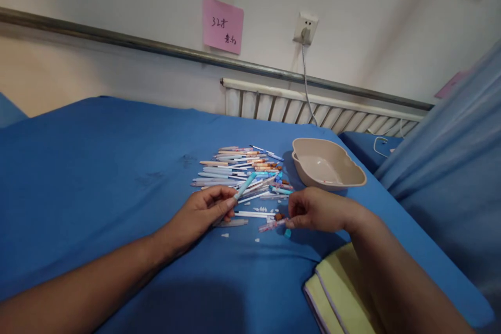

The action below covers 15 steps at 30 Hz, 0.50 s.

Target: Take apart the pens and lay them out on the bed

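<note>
My left hand (213,206) is closed around a teal pen (246,186), which tilts up to the right above the pile. My right hand (319,210) is pinched at the right end of a clear pen barrel with a pink pattern (272,225), low over the sheet. Behind both hands lies a spread of pen parts (223,171), with pale blue, orange and grey barrels in rough rows. White refills (254,214) and small white tips (263,209) are scattered in front. A teal cap (287,233) rests just below my right fingers.
A beige basin (352,169) stands behind my right hand. A folded yellow-green towel (332,292) lies under my right forearm. The blue sheet (97,177) covers the surface. Beyond are a radiator (270,107), a metal rail (156,48) and a plugged-in cable (306,78); a blue curtain (450,141) hangs right.
</note>
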Available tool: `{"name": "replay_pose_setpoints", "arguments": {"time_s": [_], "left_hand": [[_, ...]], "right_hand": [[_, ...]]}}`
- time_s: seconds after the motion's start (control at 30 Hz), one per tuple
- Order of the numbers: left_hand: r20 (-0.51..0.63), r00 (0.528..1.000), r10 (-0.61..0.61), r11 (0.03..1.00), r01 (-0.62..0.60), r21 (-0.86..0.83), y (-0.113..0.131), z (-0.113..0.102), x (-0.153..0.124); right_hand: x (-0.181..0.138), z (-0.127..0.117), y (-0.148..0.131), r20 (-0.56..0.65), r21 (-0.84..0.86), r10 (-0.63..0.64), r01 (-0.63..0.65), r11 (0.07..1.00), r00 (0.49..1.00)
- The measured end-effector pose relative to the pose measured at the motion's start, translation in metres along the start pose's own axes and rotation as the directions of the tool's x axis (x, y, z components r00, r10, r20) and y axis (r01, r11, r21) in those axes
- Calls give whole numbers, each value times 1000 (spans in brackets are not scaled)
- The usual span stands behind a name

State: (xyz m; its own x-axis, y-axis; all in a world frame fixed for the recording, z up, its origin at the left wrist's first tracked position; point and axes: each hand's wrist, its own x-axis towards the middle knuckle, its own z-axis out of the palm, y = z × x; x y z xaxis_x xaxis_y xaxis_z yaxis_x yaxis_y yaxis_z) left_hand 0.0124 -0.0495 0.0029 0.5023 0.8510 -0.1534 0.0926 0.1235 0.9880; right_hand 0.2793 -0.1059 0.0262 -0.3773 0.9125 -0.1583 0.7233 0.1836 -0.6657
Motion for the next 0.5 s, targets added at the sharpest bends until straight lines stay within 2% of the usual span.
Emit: {"name": "replay_pose_setpoints", "arguments": {"time_s": [0.1,0.2,0.33,0.5], "left_hand": [[16,1000,-25,998,26,-63,-2,-1,1],[35,999,-36,995,39,-90,-7,-2,3],[70,996,-51,991,59,-119,-12,-4,6],[66,995,-73,990,80,-113,-11,-4,3]], "right_hand": [[-1,12,-10,-84,-292,28,-51,955,996],[2,28,-20,-104,-439,15,-60,896,994],[3,34,-23,-46,-521,47,-64,851,998],[-4,23,-26,-35,-503,105,-108,858,994]]}}
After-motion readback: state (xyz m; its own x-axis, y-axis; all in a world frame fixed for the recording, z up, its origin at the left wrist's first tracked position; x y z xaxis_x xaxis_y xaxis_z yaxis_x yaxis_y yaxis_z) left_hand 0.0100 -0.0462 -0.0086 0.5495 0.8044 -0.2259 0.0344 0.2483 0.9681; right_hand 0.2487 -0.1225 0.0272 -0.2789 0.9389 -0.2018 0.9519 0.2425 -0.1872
